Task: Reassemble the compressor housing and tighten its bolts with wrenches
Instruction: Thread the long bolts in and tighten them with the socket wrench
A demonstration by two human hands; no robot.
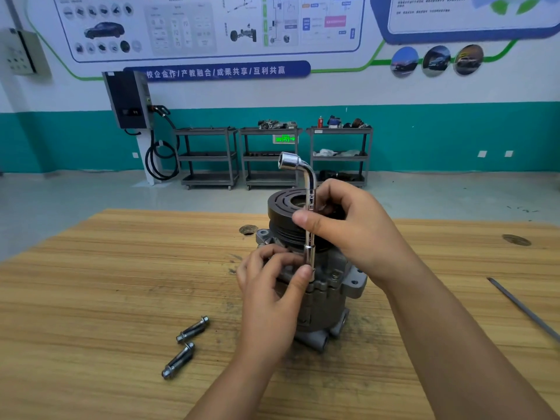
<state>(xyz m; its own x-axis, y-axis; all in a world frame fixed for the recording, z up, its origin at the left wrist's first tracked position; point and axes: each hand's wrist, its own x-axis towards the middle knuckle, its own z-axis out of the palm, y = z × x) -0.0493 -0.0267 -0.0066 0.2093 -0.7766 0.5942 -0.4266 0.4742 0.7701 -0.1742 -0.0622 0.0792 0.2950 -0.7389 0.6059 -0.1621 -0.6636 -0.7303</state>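
The grey metal compressor [328,294] stands upright on the wooden table [106,268], its black pulley [283,209] on top. A chrome L-shaped socket wrench [309,189] stands vertically with its lower socket down on the housing's flange. My right hand [348,228] grips the wrench shaft at mid-height. My left hand [272,286] rests against the housing, thumb and fingers pinching the wrench's lower socket. The bolt under the socket is hidden. Two loose bolts [194,328] [178,360] lie on the table to the left of the compressor.
A thin dark metal rod [521,307] lies near the table's right edge. Small round holes [248,229] [516,239] mark the tabletop. Three grey shelf carts [274,156] and a wall charger [130,100] stand by the far wall.
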